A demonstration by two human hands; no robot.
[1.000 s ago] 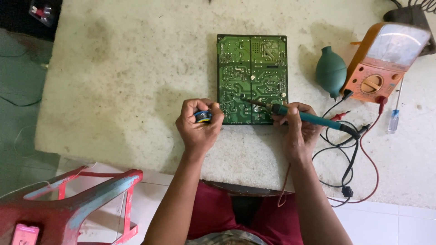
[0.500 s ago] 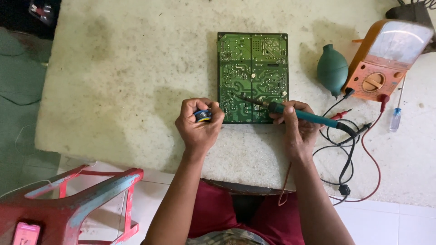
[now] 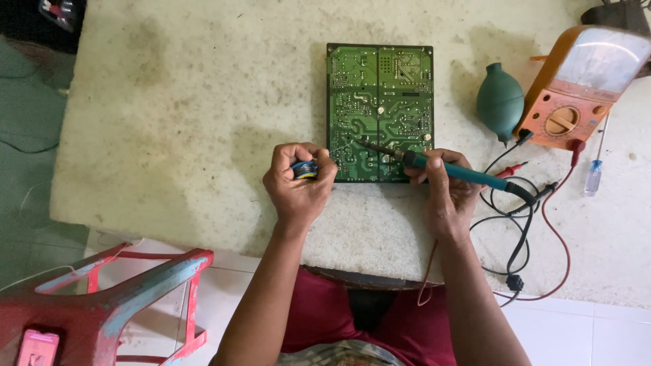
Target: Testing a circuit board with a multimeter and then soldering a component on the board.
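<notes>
While the left hand (image 3: 298,181) curls shut around a small blue spool of solder (image 3: 305,169), a thin wire runs from it up onto the near left part of the green circuit board (image 3: 380,112). That hand rests on the desk (image 3: 190,122) just beside the board's lower left corner. The right hand (image 3: 444,186) is closed in a pen-like hold on a teal-handled soldering iron (image 3: 447,168), whose dark metal tip slants up and to the left and meets the board's solder side near where the wire ends. The board lies flat, copper side up, at the middle of the stained pale desk, its near edge just beyond both hands.

From the iron's back end a black cord (image 3: 522,224) loops over the desk to the right of the right hand and trails toward the desk's front edge. Further right sits an orange multimeter (image 3: 576,95), tilted, with red and black test leads (image 3: 556,237) spreading from it across the desk. Between the board and the meter lies a dark green rubber blower bulb (image 3: 500,102). A small screwdriver with a clear blue handle (image 3: 595,173) lies just right of the meter. Below the desk on the left stands a worn red and blue plastic stool (image 3: 102,298), on a white tiled floor.
</notes>
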